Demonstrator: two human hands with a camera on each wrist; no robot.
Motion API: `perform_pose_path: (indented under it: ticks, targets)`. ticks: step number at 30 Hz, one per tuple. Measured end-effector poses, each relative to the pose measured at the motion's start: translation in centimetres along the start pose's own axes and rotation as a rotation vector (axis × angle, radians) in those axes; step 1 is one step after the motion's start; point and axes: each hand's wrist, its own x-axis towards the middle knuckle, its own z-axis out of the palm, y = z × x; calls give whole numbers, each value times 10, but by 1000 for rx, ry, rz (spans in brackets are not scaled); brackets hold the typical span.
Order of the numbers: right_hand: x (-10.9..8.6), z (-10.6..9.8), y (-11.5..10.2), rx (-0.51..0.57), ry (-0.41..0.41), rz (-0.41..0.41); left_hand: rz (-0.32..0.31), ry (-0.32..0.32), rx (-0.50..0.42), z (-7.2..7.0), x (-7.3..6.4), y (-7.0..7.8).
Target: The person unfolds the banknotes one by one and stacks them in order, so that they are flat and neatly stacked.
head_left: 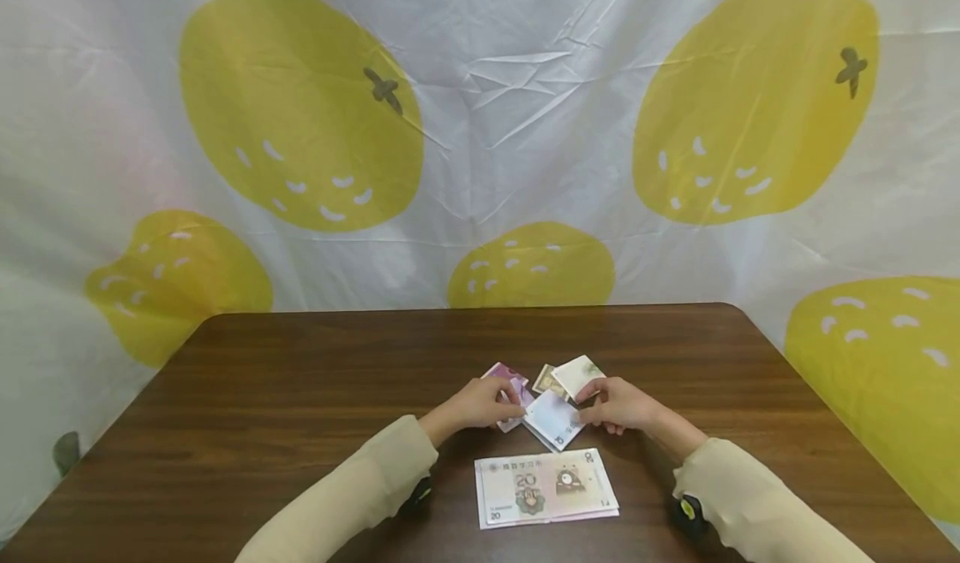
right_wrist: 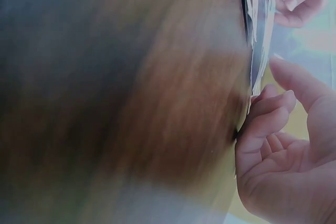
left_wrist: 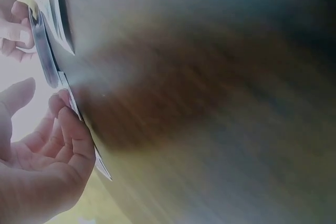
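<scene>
Small play banknotes lie in a loose group near the middle of the brown table. A pale blue note [head_left: 553, 418] is in front, apparently with others beneath it. My left hand [head_left: 480, 402] is at its left corner, beside purple notes [head_left: 507, 374]. My right hand [head_left: 621, 403] touches the right side, close to a whitish note [head_left: 577, 374] and a brownish note [head_left: 548, 380]. In the left wrist view, the thumb of my left hand [left_wrist: 47, 161] stands apart from bent fingers at the notes. A similar gap shows at my right hand [right_wrist: 283, 145].
Nearer to me lies a stack of larger 20 notes [head_left: 543, 488], slightly fanned at its edges. The wooden table [head_left: 315, 363] reaches back to a white cloth [head_left: 480, 129] printed with big yellow fruits. Dark wrist devices [head_left: 690, 513] sit under the sleeves.
</scene>
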Motion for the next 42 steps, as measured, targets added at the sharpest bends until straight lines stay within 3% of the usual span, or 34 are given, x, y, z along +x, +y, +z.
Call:
perform_pose_path:
  ticks: [9,18,29,35,42]
  targets:
    - [2,2,-2,-6,-1,29,109,20,119,5,5,5]
    - [3,6,-5,-2,5,20,167,67,204,11,5,6]
    - [5,7,-6,82,10,-5,127,51,234,11,2,10]
    - [4,6,-8,108,1,-31,143,55,224,12,3,7]
    - [6,1,-10,94,3,-126,113,121,186,11,6,5]
